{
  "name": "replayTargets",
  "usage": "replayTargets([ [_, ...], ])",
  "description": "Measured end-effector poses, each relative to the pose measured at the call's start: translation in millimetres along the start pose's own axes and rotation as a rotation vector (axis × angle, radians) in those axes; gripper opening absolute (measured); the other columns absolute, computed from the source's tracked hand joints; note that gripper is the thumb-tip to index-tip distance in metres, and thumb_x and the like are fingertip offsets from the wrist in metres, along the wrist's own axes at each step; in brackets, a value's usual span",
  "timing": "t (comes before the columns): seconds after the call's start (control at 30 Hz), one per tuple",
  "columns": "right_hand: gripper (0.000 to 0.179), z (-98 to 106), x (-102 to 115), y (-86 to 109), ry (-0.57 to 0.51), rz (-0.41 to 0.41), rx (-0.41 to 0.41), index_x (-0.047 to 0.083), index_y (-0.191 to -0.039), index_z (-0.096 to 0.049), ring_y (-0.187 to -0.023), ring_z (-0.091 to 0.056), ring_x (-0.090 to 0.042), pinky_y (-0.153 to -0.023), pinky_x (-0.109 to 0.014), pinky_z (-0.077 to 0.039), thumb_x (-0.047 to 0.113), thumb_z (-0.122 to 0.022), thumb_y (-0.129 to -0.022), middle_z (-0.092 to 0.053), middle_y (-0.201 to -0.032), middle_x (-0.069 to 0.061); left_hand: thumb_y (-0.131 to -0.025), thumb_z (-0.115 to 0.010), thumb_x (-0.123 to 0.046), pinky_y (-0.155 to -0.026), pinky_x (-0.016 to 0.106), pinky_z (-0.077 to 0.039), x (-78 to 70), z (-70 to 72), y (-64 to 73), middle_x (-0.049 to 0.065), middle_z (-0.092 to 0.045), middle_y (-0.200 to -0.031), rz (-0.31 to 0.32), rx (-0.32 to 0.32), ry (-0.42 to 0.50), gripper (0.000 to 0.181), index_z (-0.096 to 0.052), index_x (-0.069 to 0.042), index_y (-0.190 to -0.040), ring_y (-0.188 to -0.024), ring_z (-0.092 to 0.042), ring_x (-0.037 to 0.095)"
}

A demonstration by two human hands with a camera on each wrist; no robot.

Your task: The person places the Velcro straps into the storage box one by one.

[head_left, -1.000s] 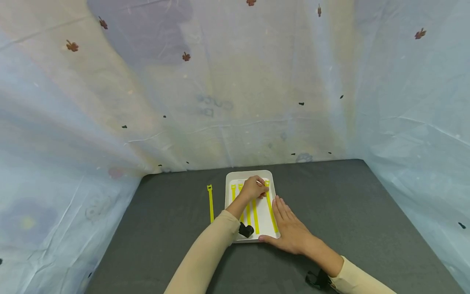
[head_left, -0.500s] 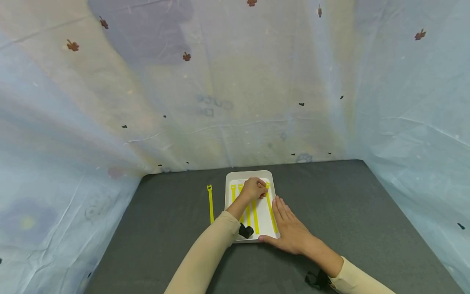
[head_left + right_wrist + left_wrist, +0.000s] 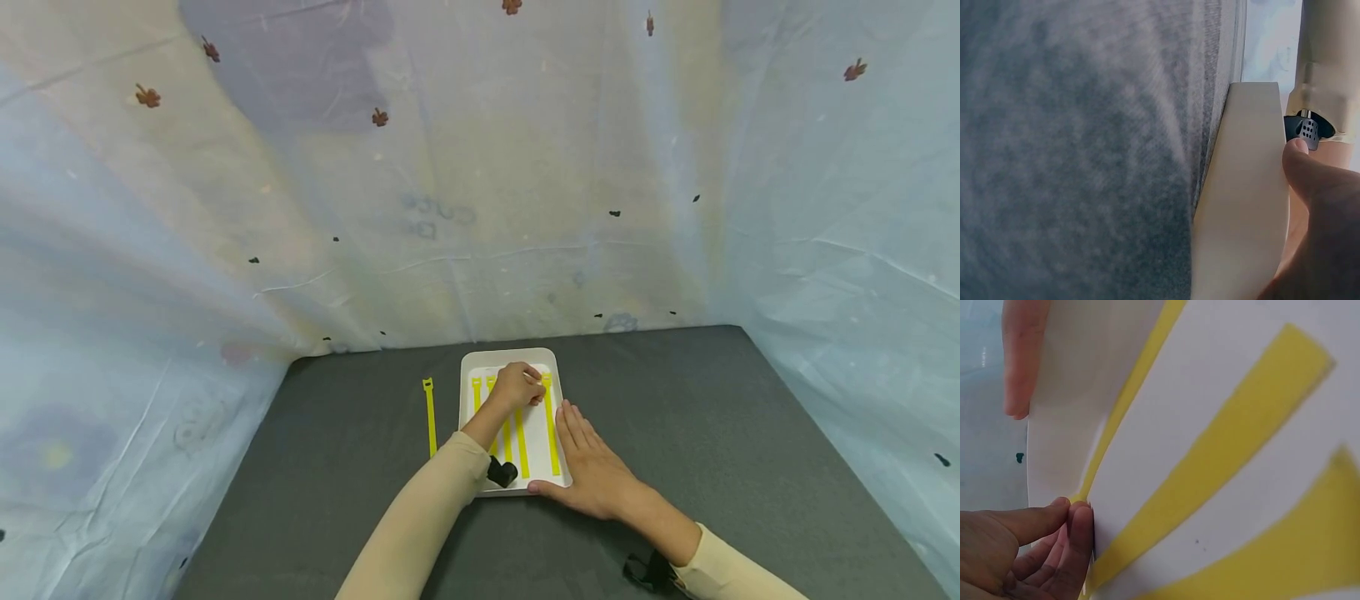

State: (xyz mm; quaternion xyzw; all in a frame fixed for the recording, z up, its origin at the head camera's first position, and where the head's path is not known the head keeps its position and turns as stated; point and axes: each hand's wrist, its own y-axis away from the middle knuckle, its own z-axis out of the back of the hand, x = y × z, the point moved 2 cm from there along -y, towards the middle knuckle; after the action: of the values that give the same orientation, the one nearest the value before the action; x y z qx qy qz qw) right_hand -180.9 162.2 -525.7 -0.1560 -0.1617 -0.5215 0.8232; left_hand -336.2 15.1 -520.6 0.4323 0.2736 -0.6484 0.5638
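Note:
In the head view a white tray [image 3: 474,360] holds several yellow hook-and-loop cable ties, laid roughly parallel, each visible head slotted. My left hand [image 3: 517,387] reaches over the tray. In the left wrist view the thumb and forefinger of this hand [image 3: 1041,544] pinch the edge of the rightmost cable tie [image 3: 553,437], near its head. My right hand [image 3: 596,471] lies with straight fingers along the tray's right side, its thumb at the front edge. The right wrist view has that thumb [image 3: 1300,162] against the tray wall [image 3: 1247,181]. My left forearm hides parts of the other ties.
One more yellow cable tie [image 3: 431,417] lies on the dark grey table cover [image 3: 337,500], left of the tray. Pale patterned sheeting [image 3: 480,208] rises behind and at both sides. A black wrist device [image 3: 502,472] on my left arm hangs over the tray's front.
The rightmost cable tie has gone from slanted to nearly straight, its lower end shifting left and its head slightly nearer me. My right hand has stayed in place.

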Motion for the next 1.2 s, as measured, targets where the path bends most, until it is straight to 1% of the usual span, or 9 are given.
replayTargets([
  [0.23,0.125,0,0,-0.9,0.032,-0.011,0.015,-0.009,-0.167,-0.018,-0.164,-0.013,-0.043,-0.129,-0.059,-0.024,0.080,-0.063,-0.092,-0.010,-0.177,-0.027,-0.098,-0.077,-0.001,-0.069,0.031,-0.065,-2.1,5.4,3.2,0.014,-0.079,-0.090,-0.008,0.008,-0.012,0.015,-0.072,0.003,-0.112,-0.079,-0.080,0.030],
  [0.33,0.125,1,0,-0.7,0.017,-0.010,0.021,-0.009,-0.167,-0.017,-0.164,-0.013,-0.043,-0.130,-0.059,-0.023,0.080,-0.063,-0.092,-0.010,-0.177,-0.027,-0.098,-0.077,-0.003,-0.068,0.029,-0.064,-1.8,7.9,3.2,0.014,-0.080,-0.092,-0.016,0.020,-0.031,0.015,-0.073,0.002,-0.112,-0.081,-0.080,0.030],
  [0.43,0.125,2,1,-0.5,0.005,-0.004,0.017,-0.010,-0.167,-0.018,-0.164,-0.014,-0.045,-0.130,-0.060,-0.023,0.079,-0.064,-0.092,-0.010,-0.177,-0.028,-0.098,-0.078,-0.007,-0.067,0.027,-0.062,-1.1,10.9,2.7,0.011,-0.080,-0.094,-0.032,0.034,-0.064,0.016,-0.074,-0.002,-0.113,-0.082,-0.080,0.029],
  [0.57,0.125,1,0,-0.4,0.023,0.007,-0.001,-0.011,-0.166,-0.018,-0.163,-0.015,-0.045,-0.129,-0.060,-0.024,0.079,-0.064,-0.093,-0.011,-0.176,-0.029,-0.099,-0.079,-0.012,-0.072,0.029,-0.063,-2.1,18.7,3.1,0.008,-0.080,-0.096,-0.057,0.055,-0.070,0.018,-0.075,-0.004,-0.115,-0.086,-0.080,0.028],
  [0.73,0.126,-2,-2,-0.6,0.016,0.007,-0.018,-0.010,-0.167,-0.018,-0.164,-0.015,-0.043,-0.129,-0.059,-0.024,0.081,-0.062,-0.092,-0.010,-0.177,-0.028,-0.101,-0.078,-0.017,-0.079,0.035,-0.065,-3.2,31.1,4.9,0.009,-0.080,-0.102,-0.089,0.084,-0.040,0.024,-0.075,-0.005,-0.122,-0.089,-0.080,0.028],
  [0.87,0.127,-1,-1,-0.9,0.020,-0.010,0.003,-0.009,-0.167,-0.016,-0.164,-0.014,-0.044,-0.129,-0.059,-0.024,0.081,-0.063,-0.091,-0.009,-0.177,-0.027,-0.102,-0.078,-0.020,-0.083,0.038,-0.065,0.4,42.9,8.0,0.009,-0.078,-0.105,-0.105,0.090,-0.008,0.030,-0.074,-0.003,-0.125,-0.091,-0.080,0.027],
  [0.97,0.128,0,1,-1.7,0.013,-0.032,0.031,-0.009,-0.167,-0.016,-0.164,-0.012,-0.043,-0.131,-0.059,-0.023,0.081,-0.064,-0.090,-0.008,-0.177,-0.027,-0.102,-0.077,-0.020,-0.087,0.042,-0.065,3.8,54.0,12.1,0.011,-0.077,-0.108,-0.113,0.084,0.017,0.030,-0.073,-0.002,-0.126,-0.095,-0.079,0.031],
  [1.1,0.129,-1,1,-2.4,0.027,-0.049,0.060,-0.008,-0.168,-0.012,-0.165,-0.009,-0.042,-0.132,-0.057,-0.021,0.084,-0.060,-0.091,-0.005,-0.178,-0.026,-0.104,-0.074,-0.019,-0.093,0.049,-0.064,8.4,70.4,18.2,0.014,-0.074,-0.112,-0.124,0.087,0.049,0.030,-0.071,-0.001,-0.128,-0.102,-0.077,0.036],
  [1.2,0.130,-1,0,-2.3,0.022,-0.055,0.064,-0.008,-0.168,-0.011,-0.165,-0.008,-0.042,-0.131,-0.058,-0.021,0.084,-0.061,-0.090,-0.003,-0.178,-0.025,-0.105,-0.073,-0.019,-0.095,0.051,-0.062,12.0,82.6,21.9,0.016,-0.073,-0.115,-0.125,0.087,0.068,0.033,-0.069,0.001,-0.131,-0.106,-0.075,0.040],
])
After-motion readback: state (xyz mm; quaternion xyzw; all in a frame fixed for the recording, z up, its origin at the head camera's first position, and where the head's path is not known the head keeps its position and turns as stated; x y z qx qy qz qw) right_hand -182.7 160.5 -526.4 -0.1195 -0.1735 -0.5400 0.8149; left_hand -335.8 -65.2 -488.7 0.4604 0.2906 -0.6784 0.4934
